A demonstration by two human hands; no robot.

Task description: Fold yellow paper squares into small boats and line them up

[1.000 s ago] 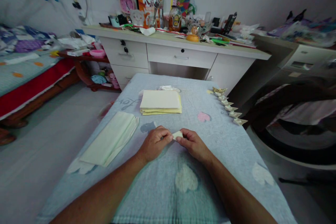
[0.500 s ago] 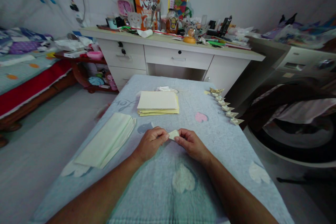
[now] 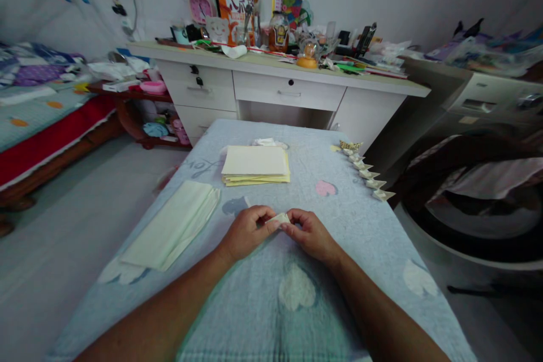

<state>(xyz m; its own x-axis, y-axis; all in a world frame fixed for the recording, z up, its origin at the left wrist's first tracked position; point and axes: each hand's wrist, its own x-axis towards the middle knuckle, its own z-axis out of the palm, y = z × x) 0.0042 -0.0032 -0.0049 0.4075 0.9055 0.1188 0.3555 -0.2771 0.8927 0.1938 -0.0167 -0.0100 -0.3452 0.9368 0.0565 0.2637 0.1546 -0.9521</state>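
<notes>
Between my two hands is a small folded piece of pale paper, held just above the cloth-covered table. My left hand pinches its left side, the thumb lying along the near face. On the right side, my right hand grips it between thumb and bent fingers. Both thumb tips nearly meet at its lower edge. Beyond the hands lies a stack of cream and yellow paper sheets. Left of my left hand is a long folded pale green paper. A row of small folded paper boats lines the table's right edge.
A white desk crowded with jars, a clock and an orange bag stands behind the table. To the right is a washing machine with cloth in its door. A bed and a low red-brown shelf are on the left.
My left thumb has slid right along the paper, toward my right thumb. The paper's visible part has become narrower and is tilted differently. My right hand has hardly moved.
</notes>
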